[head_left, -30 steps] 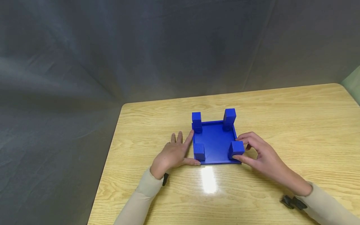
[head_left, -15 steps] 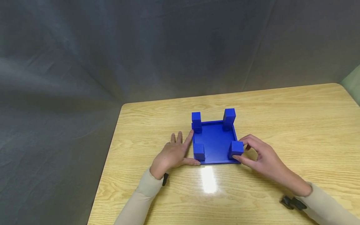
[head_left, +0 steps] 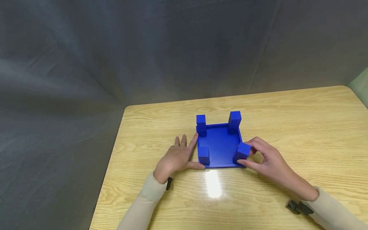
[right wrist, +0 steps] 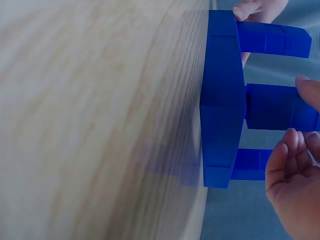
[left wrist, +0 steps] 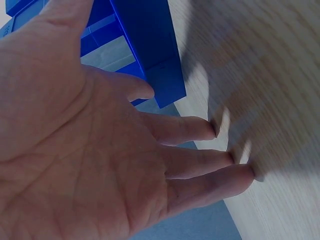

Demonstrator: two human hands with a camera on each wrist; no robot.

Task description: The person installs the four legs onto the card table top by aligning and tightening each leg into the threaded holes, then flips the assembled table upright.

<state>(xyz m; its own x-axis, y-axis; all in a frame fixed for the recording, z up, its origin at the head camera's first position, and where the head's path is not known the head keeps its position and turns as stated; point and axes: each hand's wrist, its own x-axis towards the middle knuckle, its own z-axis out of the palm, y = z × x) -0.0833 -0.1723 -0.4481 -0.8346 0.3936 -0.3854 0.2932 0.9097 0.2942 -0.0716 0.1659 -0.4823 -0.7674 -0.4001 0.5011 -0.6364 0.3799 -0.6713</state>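
A square blue tray-like base (head_left: 220, 145) with a low rim lies on the table, and a blue block-shaped leg rises at each corner. My right hand (head_left: 268, 159) pinches the near right leg (head_left: 242, 151) between thumb and fingers. That leg stands turned against the base's sides; in the right wrist view a narrow gap shows between the leg (right wrist: 272, 107) and the base (right wrist: 222, 100). My left hand (head_left: 177, 158) lies with spread, straight fingers along the base's left side, thumb at its near left corner and index fingertip on the left edge, beside the near left leg (head_left: 203, 155).
The far left leg (head_left: 201, 124) and far right leg (head_left: 234, 122) stand upright at the back corners. The wooden table (head_left: 302, 127) reaches to a dark grey curtain (head_left: 184, 48) behind and at the left. A bright reflection lies in front of the base.
The near right leg has twisted about its upright axis in my right hand's fingers, after the fingers shifted slightly back along it. My left hand and the base have stayed in place.
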